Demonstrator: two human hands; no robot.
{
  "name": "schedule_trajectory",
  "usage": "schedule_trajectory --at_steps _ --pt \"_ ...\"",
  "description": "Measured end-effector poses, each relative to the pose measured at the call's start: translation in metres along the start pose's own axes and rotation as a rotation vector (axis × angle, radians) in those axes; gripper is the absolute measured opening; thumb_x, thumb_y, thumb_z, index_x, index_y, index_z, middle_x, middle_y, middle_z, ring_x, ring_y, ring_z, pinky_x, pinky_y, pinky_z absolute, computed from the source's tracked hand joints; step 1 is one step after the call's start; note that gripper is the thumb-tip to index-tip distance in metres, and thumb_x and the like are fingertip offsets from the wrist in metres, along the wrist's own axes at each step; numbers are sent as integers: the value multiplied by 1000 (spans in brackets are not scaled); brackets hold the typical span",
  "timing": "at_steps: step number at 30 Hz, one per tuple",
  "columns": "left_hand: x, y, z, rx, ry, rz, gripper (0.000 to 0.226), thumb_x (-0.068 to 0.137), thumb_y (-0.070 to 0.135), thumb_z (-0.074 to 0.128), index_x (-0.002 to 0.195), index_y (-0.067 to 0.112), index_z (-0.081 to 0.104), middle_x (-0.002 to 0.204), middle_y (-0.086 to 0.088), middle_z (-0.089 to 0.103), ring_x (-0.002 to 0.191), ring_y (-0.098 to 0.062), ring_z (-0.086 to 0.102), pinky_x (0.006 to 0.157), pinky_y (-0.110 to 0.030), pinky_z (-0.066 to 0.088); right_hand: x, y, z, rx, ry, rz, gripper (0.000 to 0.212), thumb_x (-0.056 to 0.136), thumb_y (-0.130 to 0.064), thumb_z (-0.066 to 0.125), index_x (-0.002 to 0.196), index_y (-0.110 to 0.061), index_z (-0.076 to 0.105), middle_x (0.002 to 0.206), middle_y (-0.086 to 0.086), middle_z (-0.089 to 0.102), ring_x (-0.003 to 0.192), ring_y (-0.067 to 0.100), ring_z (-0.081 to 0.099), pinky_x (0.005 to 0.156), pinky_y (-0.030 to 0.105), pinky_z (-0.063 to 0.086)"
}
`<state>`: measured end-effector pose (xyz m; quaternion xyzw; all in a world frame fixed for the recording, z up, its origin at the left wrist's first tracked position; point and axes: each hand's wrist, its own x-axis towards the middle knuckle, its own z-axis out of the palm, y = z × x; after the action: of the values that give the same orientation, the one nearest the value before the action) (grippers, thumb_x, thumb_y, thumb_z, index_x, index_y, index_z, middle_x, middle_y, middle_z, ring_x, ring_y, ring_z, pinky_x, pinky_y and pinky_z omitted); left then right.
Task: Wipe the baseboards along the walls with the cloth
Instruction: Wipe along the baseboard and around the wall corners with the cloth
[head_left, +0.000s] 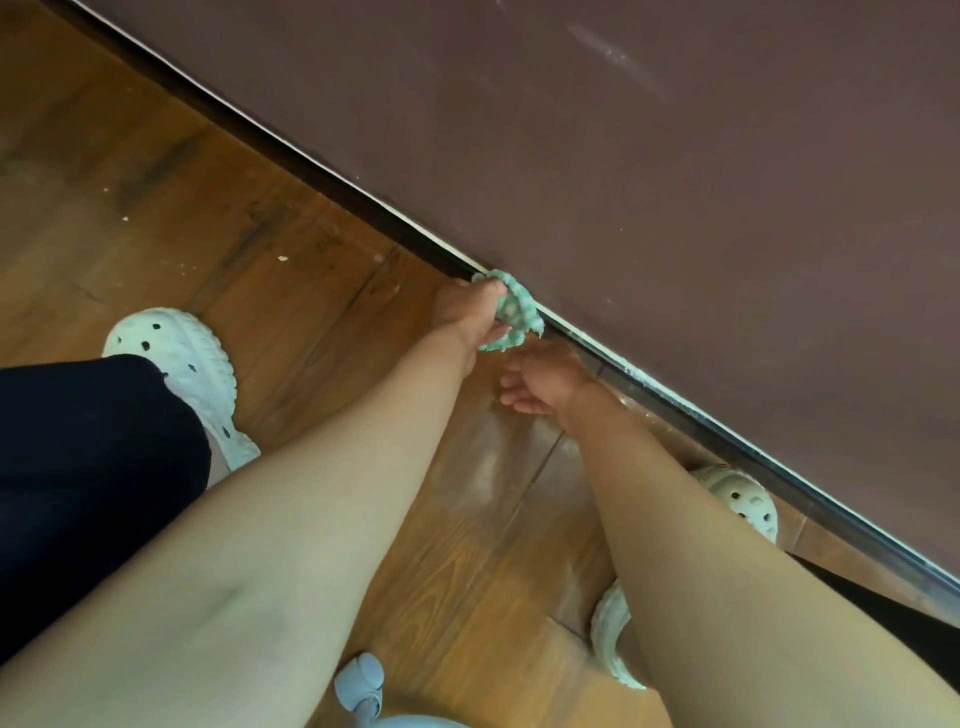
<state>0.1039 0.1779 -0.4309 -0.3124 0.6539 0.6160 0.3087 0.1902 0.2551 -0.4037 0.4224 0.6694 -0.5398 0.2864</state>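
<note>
A dark baseboard with a thin white line along its top runs diagonally from upper left to lower right, where the brown wall meets the wooden floor. My left hand grips a bunched green-and-white cloth and presses it against the baseboard's top edge. My right hand hangs low just right of the cloth, close to the baseboard, with loosely curled fingers holding nothing. Both forearms reach in from the bottom of the view.
My feet in white perforated clogs stand on the wooden floor: the left clog is away from the wall and the right clog is next to the baseboard. Pale crumbs dot the floor. A light blue object sits at the bottom edge.
</note>
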Motion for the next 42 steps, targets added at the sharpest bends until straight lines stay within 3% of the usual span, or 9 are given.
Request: schedule_trajectory --at_steps 4,8,13,16,20,25,31,36,42 --pt "10 7 -8 -155 190 65 28 91 23 70 115 10 62 103 -7 71 90 -26 73 81 -39 63 0 4 -5 4 -30 -2 13 102 -21 49 112 -17 57 88 5 68 75 21 69 84 38 58" --pt "19 17 -16 -200 275 86 40 90 29 75 125 17 61 116 0 69 100 -21 72 88 -35 61 3 7 -10 72 -23 3 15 101 -24 54 116 -20 56 97 8 72 84 24 73 81 37 61" --pt "16 -3 -3 -206 188 97 32 85 15 79 111 14 60 102 -6 70 88 -20 70 86 -40 62 4 3 -5 80 -25 -5 3 101 -21 52 102 -21 55 97 10 72 84 25 72 86 40 60" --pt "14 -6 0 -239 176 98 29 85 10 78 108 12 60 93 -3 69 81 -17 69 82 -35 62 5 2 -5 81 -33 -7 10 101 -21 53 92 -24 55 98 10 72 86 25 73 86 40 60" --pt "18 6 -6 -314 260 124 25 86 10 78 102 18 60 93 1 68 85 -16 69 86 -36 62 8 7 -13 199 -14 7 15 100 -21 54 112 -18 62 100 9 74 86 23 75 84 39 61" --pt "14 4 0 -250 242 110 30 90 12 72 113 20 55 113 -7 67 96 -22 69 89 -37 61 9 12 -22 263 20 25 18 101 -20 54 116 -16 63 97 9 75 84 22 75 82 38 61" --pt "12 0 4 -237 202 128 29 90 5 68 112 18 54 94 1 64 85 -18 67 86 -36 61 8 15 -23 298 -8 34 14 101 -19 52 111 -17 62 98 10 75 85 23 75 79 36 61" --pt "14 14 -2 -159 256 153 25 93 9 62 113 19 52 122 -14 65 107 -32 67 94 -47 58 9 18 -40 332 34 30 18 99 -21 56 115 -15 63 98 9 75 82 22 76 68 31 60" --pt "1 -10 15 -137 71 42 30 95 10 64 116 16 44 94 -1 58 81 -14 63 88 -31 60 3 25 -34 420 2 86 19 101 -20 54 117 -14 62 100 10 75 85 23 75 77 35 61"
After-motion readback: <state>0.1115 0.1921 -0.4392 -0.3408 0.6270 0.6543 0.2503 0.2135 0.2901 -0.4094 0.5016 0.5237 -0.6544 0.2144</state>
